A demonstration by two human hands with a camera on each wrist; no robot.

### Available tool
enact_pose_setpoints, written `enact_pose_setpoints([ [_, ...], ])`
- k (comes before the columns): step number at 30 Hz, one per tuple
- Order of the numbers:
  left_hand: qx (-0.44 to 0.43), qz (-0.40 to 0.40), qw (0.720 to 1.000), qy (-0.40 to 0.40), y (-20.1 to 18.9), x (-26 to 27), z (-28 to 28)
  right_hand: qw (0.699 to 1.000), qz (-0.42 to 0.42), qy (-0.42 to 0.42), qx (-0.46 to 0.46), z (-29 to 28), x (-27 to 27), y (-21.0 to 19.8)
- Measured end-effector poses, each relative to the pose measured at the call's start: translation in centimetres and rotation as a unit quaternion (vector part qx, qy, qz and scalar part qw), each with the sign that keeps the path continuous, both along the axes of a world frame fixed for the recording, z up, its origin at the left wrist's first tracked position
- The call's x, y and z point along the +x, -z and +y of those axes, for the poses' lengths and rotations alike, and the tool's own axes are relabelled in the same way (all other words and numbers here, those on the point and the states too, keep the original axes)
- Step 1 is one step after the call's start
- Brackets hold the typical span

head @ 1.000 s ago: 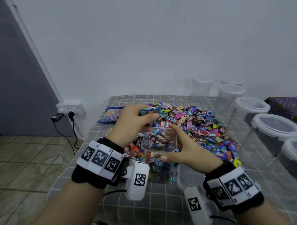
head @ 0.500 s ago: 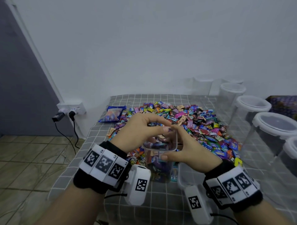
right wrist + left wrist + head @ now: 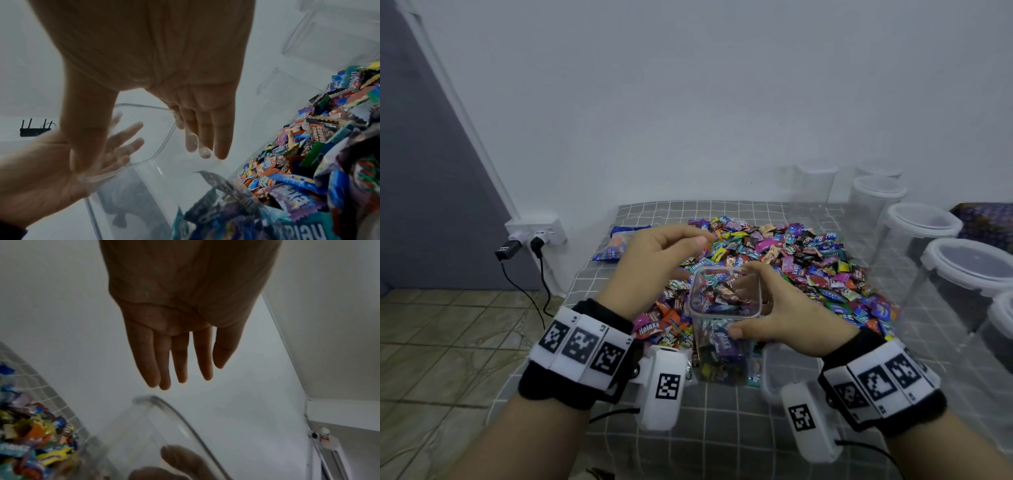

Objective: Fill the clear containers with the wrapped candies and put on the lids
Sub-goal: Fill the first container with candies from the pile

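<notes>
Right hand (image 3: 784,315) fingers clamped on clear container (image 3: 724,329), upright on worktop (image 3: 722,428) beside candies (image 3: 791,260) | left hand (image 3: 654,263) fingers apart, empty above it | container likely stiff, slick, heavier when filled; grip below rim

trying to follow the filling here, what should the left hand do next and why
Probably reach to the candy pile for another handful. The left hand hovers empty with straight fingers by the clear container, which the right hand grips at its rim. It has no lid on, and candies seem to stop short of the rim.
</notes>
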State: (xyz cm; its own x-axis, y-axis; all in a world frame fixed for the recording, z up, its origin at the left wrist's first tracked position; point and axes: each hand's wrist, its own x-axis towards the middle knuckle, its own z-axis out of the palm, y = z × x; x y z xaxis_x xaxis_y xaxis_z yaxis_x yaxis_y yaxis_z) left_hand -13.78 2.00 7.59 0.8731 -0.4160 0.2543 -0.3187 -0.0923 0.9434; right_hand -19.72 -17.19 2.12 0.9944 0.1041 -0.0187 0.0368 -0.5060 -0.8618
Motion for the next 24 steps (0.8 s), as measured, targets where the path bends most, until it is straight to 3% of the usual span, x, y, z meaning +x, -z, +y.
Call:
enact_pose_setpoints([
  [4, 0.029, 0.03, 0.998, -0.057, 1.3, 1.6, 1.5, 0.999, 0.029, -0.025, -0.037, -0.7, 0.0, 0.4],
  [9, 0.199, 0.073, 0.974, -0.075, 4.1, 3.6, 3.1, 0.98, 0.096, -0.063, -0.161, -2.3, -0.1, 0.9],
  [15, 0.353, 0.123, 0.92, -0.122, 6.9, 6.1, 5.1, 0.931, 0.131, 0.133, -0.313, -5.6, 1.5, 0.4],
  [20, 0.353, 0.168, 0.908, -0.152, 13.8, 13.1, 7.6, 0.897, 0.2, 0.221, -0.325, -8.9, 4.0, 2.0],
  [24, 0.447, 0.138, 0.874, -0.134, 10.9, 10.2, 5.3, 0.879, 0.234, 0.246, -0.336, -9.6, 5.0, 3.0],
])
